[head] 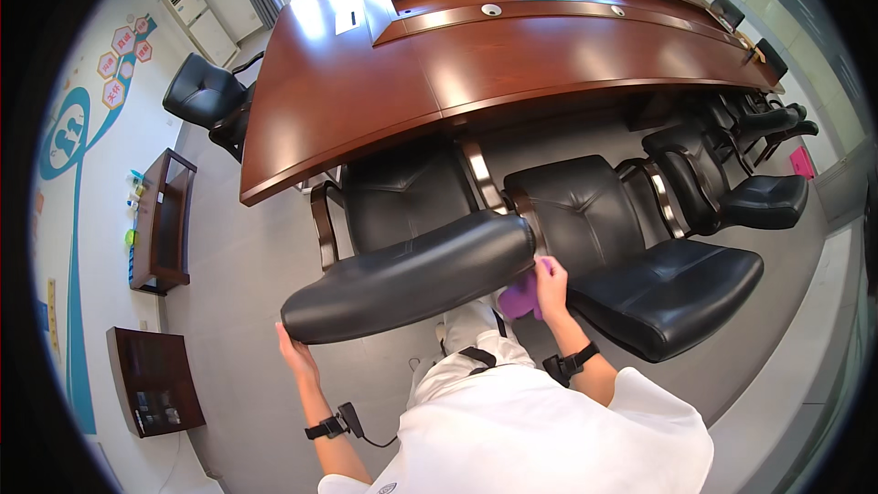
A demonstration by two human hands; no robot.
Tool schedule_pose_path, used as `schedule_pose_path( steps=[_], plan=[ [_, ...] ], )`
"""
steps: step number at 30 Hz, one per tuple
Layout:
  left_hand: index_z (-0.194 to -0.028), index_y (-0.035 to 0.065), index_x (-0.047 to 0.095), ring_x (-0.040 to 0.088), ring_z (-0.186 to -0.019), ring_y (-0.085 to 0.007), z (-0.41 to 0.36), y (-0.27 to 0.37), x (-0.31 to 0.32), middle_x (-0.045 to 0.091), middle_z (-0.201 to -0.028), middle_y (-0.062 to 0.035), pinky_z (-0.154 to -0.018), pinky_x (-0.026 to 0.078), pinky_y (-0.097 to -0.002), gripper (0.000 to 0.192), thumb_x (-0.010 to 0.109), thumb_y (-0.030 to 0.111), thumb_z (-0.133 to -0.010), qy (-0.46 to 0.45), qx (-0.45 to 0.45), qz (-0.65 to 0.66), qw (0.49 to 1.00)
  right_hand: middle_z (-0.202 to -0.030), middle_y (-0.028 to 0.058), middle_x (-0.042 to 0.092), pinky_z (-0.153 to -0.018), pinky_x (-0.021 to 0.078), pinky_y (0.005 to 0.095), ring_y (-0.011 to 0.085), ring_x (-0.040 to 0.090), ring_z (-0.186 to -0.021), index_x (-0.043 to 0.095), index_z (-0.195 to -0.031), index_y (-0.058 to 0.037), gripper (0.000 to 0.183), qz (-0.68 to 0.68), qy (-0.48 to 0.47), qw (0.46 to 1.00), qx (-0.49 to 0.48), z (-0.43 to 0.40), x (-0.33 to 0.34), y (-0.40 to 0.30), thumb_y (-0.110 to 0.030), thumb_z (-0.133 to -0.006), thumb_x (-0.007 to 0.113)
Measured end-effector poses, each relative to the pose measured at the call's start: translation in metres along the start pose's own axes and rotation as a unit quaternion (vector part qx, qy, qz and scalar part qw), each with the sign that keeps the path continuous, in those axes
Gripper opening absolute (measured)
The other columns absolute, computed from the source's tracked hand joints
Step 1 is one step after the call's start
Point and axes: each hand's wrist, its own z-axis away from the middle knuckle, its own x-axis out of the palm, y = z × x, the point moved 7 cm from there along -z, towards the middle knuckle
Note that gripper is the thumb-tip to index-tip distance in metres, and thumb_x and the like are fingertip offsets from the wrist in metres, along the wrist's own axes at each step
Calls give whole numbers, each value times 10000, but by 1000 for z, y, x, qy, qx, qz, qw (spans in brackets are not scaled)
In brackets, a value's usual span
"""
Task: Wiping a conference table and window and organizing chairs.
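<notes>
Right in front of me is a black leather office chair; the top of its backrest runs across the view, and its seat faces the table. My left hand touches the lower left corner of the backrest, its fingers partly hidden behind it. At the backrest's right end, my right hand holds a purple cloth, which hangs beside the chair's edge. Each of my wrists wears a black strap with a small device.
A long polished wooden conference table stands beyond the chair. Another black chair is close on my right, with several more past it. Wooden cabinets line the left wall. A pink object lies far right.
</notes>
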Motion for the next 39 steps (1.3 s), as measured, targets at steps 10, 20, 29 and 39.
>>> schedule_pose_path(
  steps=[10,20,29,39],
  plan=[
    [-1451,163,86,498,-1134,-291,120,-112,46,270,-1423,-163,-961,394,-404,696,497,364,-926,-6,-84,-87,993,-832,153,655,-708,489,358,296,638,-779,641,-927,-84,259,252,-235,939,11,78,-63,20,-288,-769,657],
    [-1438,98,141,486,-1141,-252,273,-124,299,353,-1374,-167,-967,389,-356,682,545,223,-903,-332,-86,-162,925,-946,134,656,-769,498,380,319,627,-874,641,-1025,-145,340,412,-324,851,41,131,-267,37,-334,-743,668],
    [-1292,20,424,363,-1256,-328,349,-45,406,390,-1356,-169,-1048,271,-409,582,619,304,-822,-478,242,-219,816,-834,155,646,-733,482,330,224,614,-771,610,-964,9,287,336,74,938,28,47,-470,-12,-189,-759,644],
    [-926,-8,637,565,-1037,-255,351,-58,408,639,-1021,-125,-934,406,-352,136,594,56,-814,-197,150,-242,938,-902,70,580,-754,444,306,170,529,-807,537,-997,1,242,123,304,939,-106,-52,-537,-46,-220,-933,462]
  ],
)
